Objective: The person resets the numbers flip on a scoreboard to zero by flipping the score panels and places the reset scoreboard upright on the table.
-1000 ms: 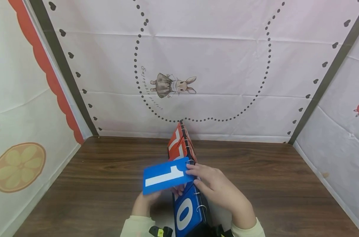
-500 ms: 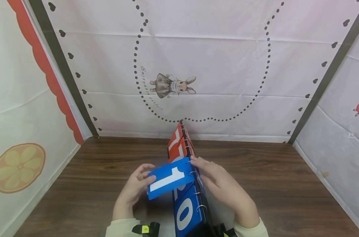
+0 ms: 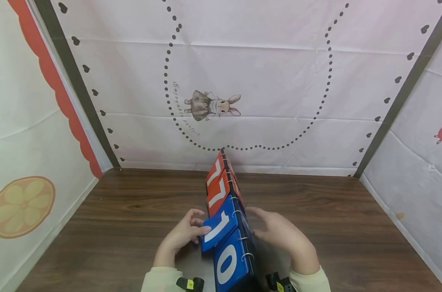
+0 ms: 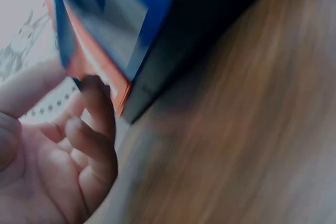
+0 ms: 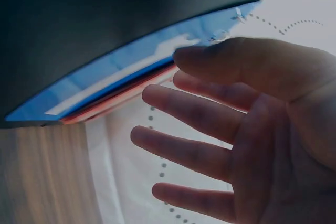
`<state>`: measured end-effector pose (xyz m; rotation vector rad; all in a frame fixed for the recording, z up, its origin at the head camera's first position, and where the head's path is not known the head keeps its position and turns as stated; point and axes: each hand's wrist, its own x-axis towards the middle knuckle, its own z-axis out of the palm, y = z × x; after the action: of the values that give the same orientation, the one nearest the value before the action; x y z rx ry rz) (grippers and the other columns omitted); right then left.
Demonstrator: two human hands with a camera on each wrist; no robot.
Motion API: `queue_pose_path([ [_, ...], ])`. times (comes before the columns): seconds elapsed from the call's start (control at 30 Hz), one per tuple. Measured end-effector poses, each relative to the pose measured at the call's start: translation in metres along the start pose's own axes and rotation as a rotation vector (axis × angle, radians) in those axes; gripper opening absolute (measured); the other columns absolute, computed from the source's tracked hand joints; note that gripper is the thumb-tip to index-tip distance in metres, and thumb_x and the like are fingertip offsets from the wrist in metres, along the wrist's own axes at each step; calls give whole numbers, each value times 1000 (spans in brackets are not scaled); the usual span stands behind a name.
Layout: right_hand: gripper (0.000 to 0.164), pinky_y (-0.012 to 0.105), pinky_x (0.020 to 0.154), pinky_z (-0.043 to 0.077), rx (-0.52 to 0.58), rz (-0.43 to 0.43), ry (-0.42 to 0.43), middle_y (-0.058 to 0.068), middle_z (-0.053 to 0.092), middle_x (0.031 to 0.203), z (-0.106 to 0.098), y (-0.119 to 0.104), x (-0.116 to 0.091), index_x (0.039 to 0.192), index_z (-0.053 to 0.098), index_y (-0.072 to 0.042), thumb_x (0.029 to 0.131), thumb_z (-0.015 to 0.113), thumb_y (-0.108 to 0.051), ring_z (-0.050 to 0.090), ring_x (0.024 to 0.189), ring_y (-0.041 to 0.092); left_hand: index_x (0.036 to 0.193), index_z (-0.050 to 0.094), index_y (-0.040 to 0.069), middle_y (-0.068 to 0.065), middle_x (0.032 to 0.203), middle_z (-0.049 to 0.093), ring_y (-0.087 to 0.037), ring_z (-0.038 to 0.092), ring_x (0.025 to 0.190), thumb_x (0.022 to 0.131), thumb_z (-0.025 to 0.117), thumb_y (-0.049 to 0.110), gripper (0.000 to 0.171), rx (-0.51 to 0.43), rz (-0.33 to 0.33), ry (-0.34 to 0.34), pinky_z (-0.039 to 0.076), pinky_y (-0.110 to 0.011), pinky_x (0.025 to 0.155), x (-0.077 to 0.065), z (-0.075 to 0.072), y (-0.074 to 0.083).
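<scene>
A flip scoreboard (image 3: pixel 255 280) with ring-bound number cards stands lengthwise on the table. My left hand (image 3: pixel 182 233) pinches the outer edge of a blue card marked 1 (image 3: pixel 219 225), which tilts out from the board's left face. The left wrist view shows thumb and fingertips at that card's corner. My right hand (image 3: pixel 284 235) is on the other side of the scoreboard, fingers extended and spread, holding nothing; its thumb (image 5: pixel 210 64) is close to the cards in the right wrist view. Nearer me hangs a blue card marked 0 (image 3: pixel 226 263).
Orange-red cards marked 1 (image 3: pixel 218 192) hang at the scoreboard's far end. A dark wood-grain table (image 3: pixel 151 190) lies beneath. White printed cloth (image 3: pixel 279 89) rises behind it and at both sides.
The blue 1 card has swung down toward the board's left face. My left hand came from beneath it to its outer edge, and my right hand drew slightly away from the rings.
</scene>
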<state>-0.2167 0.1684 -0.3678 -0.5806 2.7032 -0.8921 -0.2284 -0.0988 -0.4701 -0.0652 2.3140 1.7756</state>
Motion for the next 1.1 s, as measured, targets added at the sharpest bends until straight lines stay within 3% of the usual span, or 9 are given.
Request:
queue_pose_path([
  [0.4,74,56,91,40,113,-19,-141,15,52,129,8,1,4,142,31,-9,78,68,-7,50,115,34,115,44,4,-12,96,56,-20,62,72,79,72,34,54,19,12,-16,53,-34,60,2,14,2],
  [0.7,67,51,87,45,92,-33,-131,11,55,126,6,-1,1,140,36,-8,81,67,-13,54,111,31,112,47,4,-10,93,60,-19,61,71,80,71,36,51,38,-10,-21,53,-34,60,1,14,4],
  [0.87,48,51,88,45,48,-14,-93,9,58,123,5,-2,0,133,48,-9,86,59,-10,55,109,29,112,48,5,-9,92,59,-19,61,71,80,71,38,52,43,-6,-18,53,-34,60,1,14,4],
  [0.97,38,51,86,46,-1,12,-23,7,60,116,3,-2,1,126,55,-12,88,55,-9,56,100,27,111,49,6,-9,91,60,-20,60,70,80,70,39,50,41,17,-4,53,-33,60,2,14,3],
  [1.1,32,58,97,32,-86,4,124,8,59,119,-1,0,1,118,61,-14,87,55,-8,47,116,32,107,52,7,-10,87,60,-21,58,68,83,67,42,44,29,75,56,51,-32,60,3,12,3],
])
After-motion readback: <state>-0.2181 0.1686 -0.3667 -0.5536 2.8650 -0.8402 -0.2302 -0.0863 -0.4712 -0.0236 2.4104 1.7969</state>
